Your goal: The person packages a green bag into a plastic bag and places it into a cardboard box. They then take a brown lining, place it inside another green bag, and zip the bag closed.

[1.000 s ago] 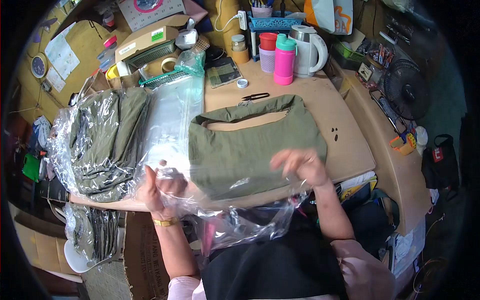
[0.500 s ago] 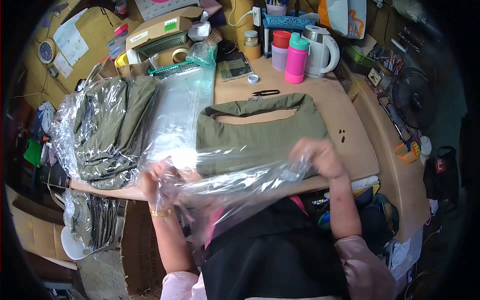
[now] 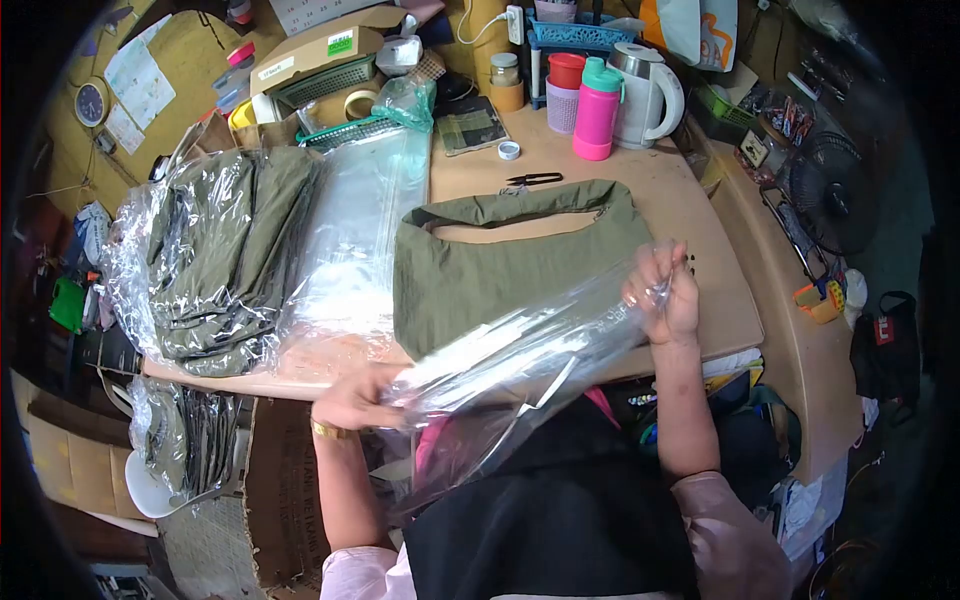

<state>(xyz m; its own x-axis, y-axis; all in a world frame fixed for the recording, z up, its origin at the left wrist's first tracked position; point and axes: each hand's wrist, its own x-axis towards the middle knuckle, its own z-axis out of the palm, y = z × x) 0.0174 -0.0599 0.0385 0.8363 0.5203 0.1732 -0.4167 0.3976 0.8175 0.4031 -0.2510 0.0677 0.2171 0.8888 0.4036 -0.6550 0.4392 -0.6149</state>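
Observation:
A clear plastic bag (image 3: pixel 520 365) is stretched on a slant between my two hands, over the table's front edge and the black apron. My left hand (image 3: pixel 362 398) pinches its lower left end. Higher up, my right hand (image 3: pixel 664 290) is closed on its upper right corner. Behind the bag lies an olive green cloth bag (image 3: pixel 520 262) with a curved handle opening, flat on the table. Flat clear plastic bags (image 3: pixel 350 235) are stacked to its left. Farther left is a pile of olive pieces in plastic (image 3: pixel 225 255).
Small black snips (image 3: pixel 535 179) and a white cap (image 3: pixel 509 151) lie behind the olive bag. A pink bottle (image 3: pixel 596 115), an electric kettle (image 3: pixel 640 100) and baskets stand at the back. A fan (image 3: pixel 832 195) is at the right.
My right hand has risen and moved right; my left hand has moved right and down. The plastic bag now slants more steeply between them.

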